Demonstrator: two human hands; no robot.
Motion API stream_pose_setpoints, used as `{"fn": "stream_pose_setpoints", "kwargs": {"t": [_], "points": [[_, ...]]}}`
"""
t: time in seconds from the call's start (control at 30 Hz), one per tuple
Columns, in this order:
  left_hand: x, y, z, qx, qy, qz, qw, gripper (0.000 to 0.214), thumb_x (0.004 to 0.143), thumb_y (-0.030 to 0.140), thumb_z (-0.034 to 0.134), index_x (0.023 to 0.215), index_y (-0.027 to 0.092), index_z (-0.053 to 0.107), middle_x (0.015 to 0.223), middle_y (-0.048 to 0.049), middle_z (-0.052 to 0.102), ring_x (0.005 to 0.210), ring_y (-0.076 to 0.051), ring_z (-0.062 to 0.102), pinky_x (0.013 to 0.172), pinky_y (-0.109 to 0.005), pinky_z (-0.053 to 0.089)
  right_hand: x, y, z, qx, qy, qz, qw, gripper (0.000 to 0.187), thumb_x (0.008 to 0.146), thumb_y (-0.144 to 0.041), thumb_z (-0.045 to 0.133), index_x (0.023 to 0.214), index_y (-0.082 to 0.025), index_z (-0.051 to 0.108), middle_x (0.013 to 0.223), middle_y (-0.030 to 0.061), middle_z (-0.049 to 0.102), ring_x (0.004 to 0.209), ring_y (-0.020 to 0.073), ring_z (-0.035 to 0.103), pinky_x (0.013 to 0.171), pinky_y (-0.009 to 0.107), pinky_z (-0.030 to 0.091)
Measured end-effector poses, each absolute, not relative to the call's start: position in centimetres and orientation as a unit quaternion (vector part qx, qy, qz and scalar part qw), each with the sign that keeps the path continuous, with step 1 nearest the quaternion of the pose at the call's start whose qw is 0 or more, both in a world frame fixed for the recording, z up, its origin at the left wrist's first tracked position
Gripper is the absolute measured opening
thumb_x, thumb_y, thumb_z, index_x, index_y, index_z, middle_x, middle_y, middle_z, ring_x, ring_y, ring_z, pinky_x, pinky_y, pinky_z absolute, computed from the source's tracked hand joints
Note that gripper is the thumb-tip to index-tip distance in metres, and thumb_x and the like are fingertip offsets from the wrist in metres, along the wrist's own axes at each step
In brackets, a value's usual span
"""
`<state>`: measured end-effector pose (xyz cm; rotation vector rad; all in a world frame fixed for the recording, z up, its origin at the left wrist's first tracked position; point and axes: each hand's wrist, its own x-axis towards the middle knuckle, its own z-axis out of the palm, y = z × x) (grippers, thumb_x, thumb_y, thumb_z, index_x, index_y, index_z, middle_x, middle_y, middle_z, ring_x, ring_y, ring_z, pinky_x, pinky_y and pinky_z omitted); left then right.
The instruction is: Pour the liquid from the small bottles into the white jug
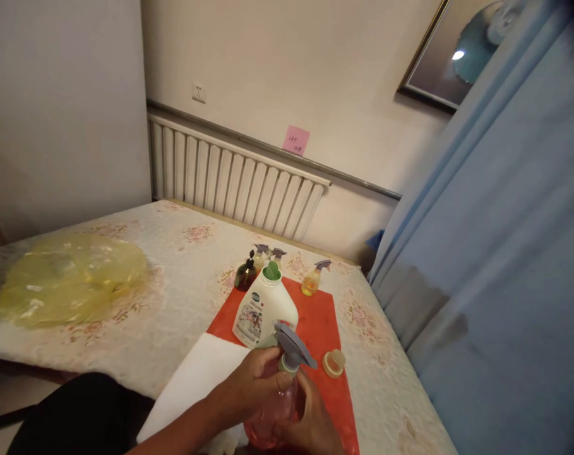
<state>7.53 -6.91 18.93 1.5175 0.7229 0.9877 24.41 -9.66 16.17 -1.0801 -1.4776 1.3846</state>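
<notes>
A pinkish see-through spray bottle [268,414] with a grey trigger head [293,347] is held upright between both hands. My left hand [253,382] closes its fingers round the neck, just under the trigger head. Lower down, my right hand [312,417] wraps the body from the right side. Right behind the trigger stands a large white detergent jug [265,309], uncapped, with a green spout [271,270]. To the right of my hands a pale round cap [334,363] lies on the red sheet [317,309].
Behind the jug stand a dark pump bottle [245,275] and several trigger spray bottles, one with yellow liquid [310,282]. A white sheet [199,379] lies left of my hands. A yellow plastic bag [73,278] covers the left of the flowered tablecloth [177,284]. A blue curtain [485,253] hangs right.
</notes>
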Motion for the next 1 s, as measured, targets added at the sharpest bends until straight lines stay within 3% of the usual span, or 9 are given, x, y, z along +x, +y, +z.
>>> {"fn": "stream_pose_setpoints", "kwargs": {"t": [0.27,0.47,0.63,0.87,1.0], "points": [[9.7,-7.9,18.9,0.601,0.402,0.505,0.471,0.018,0.079,0.035,0.065,0.086,0.018,0.066,0.086,-0.007,0.071,0.09,-0.026,0.063,0.081,-0.033,0.05,24.1,-9.3,14.9,-0.5,-0.604,0.477,0.398,0.063,0.053,-0.015,0.075,0.115,-0.024,0.065,0.11,0.006,0.073,0.107,0.0343,0.065,0.095,0.045,0.05],[8.8,-8.2,18.9,0.668,0.361,0.474,0.446,0.032,0.092,0.047,0.053,0.094,0.018,0.065,0.092,-0.0085,0.068,0.089,-0.022,0.06,0.083,-0.033,0.048,24.0,-9.5,16.0,-0.471,-0.599,0.516,0.39,0.067,0.053,-0.017,0.074,0.118,-0.025,0.063,0.111,0.0043,0.074,0.109,0.0346,0.066,0.092,0.042,0.054],[8.3,-8.0,18.2,0.69,0.367,0.448,0.433,0.035,0.099,0.048,0.04,0.097,0.022,0.064,0.093,-0.008,0.067,0.087,-0.021,0.059,0.081,-0.032,0.046,23.9,-9.5,15.6,-0.465,-0.591,0.524,0.4,0.067,0.051,-0.016,0.073,0.117,-0.023,0.061,0.112,0.0065,0.074,0.11,0.0351,0.066,0.093,0.043,0.054],[9.1,-7.6,17.6,0.699,0.4,0.468,0.364,0.03,0.096,0.047,0.048,0.093,0.021,0.063,0.09,-0.0085,0.068,0.084,-0.022,0.059,0.078,-0.034,0.044,23.9,-9.5,14.7,-0.483,-0.601,0.494,0.402,0.054,0.054,-0.018,0.073,0.107,-0.025,0.064,0.105,0.0042,0.075,0.101,0.0326,0.069,0.088,0.04,0.055],[8.8,-7.8,17.9,0.697,0.396,0.456,0.388,0.034,0.096,0.049,0.047,0.09,0.019,0.062,0.085,-0.0063,0.067,0.079,-0.021,0.058,0.074,-0.032,0.044,24.0,-9.6,15.5,-0.464,-0.604,0.517,0.39,0.064,0.053,-0.019,0.074,0.115,-0.024,0.062,0.107,0.0051,0.076,0.102,0.034,0.069,0.088,0.041,0.055]]}}
